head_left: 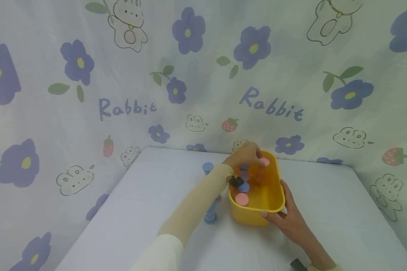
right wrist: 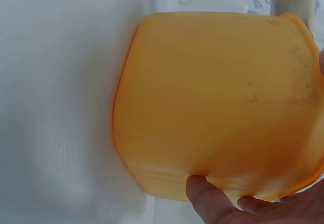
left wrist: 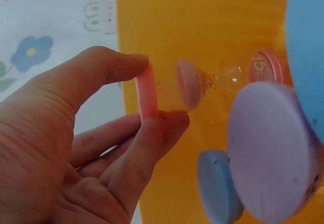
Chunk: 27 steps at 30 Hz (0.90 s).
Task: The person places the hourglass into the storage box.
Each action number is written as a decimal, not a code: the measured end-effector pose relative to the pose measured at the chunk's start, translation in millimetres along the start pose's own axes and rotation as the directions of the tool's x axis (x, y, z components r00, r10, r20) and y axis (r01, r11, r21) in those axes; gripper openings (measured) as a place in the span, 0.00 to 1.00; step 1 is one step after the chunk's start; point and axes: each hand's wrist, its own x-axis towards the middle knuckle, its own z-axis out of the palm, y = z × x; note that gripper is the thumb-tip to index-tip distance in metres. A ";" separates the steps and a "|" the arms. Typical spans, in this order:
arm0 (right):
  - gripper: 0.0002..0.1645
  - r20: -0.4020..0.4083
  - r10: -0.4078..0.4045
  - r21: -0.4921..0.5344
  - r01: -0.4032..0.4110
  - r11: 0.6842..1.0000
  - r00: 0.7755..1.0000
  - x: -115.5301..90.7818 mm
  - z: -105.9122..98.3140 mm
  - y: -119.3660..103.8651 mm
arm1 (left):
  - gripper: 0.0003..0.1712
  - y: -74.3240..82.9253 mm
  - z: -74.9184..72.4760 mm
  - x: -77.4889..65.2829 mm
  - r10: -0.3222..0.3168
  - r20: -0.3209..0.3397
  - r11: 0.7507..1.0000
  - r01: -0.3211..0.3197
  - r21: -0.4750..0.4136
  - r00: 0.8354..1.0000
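Observation:
My left hand [head_left: 245, 155] reaches into the far end of a yellow bin [head_left: 254, 217]. Its thumb and fingers pinch the pink end cap of a sand timer [left wrist: 148, 93], whose clear glass and pink sand lie sideways in the left wrist view; its other cap is marked 15. Beside it in the bin stand a purple-capped sand timer [left wrist: 271, 150], a small blue one [left wrist: 217, 186] and a larger blue one [left wrist: 309, 47]. Another pink cap [head_left: 242, 199] shows at the bin's near end. On the bin's near right corner, my right hand [head_left: 291, 222] grips the rim and wall.
Left of the bin, a blue sand timer [head_left: 210, 215] stands on the white table [head_left: 149, 195], partly behind the left forearm. Farther back is another blue-capped one [head_left: 208, 168]. A patterned curtain [head_left: 203, 75] with rabbits and flowers hangs behind the table.

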 end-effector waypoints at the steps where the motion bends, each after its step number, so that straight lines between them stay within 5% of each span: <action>1: 0.69 0.001 0.003 0.001 -0.003 1.000 1.000 0.2 0.3 0.0 | 0.18 -0.3 0.7 -0.2 -0.014 0.007 1.000 0.014 0.004 1.000; 27: 0.71 -0.002 0.031 -0.015 -0.031 0.999 1.000 1.1 -0.2 -1.2 | 0.18 -7.5 8.6 -0.1 -0.021 0.023 0.995 0.019 0.094 1.000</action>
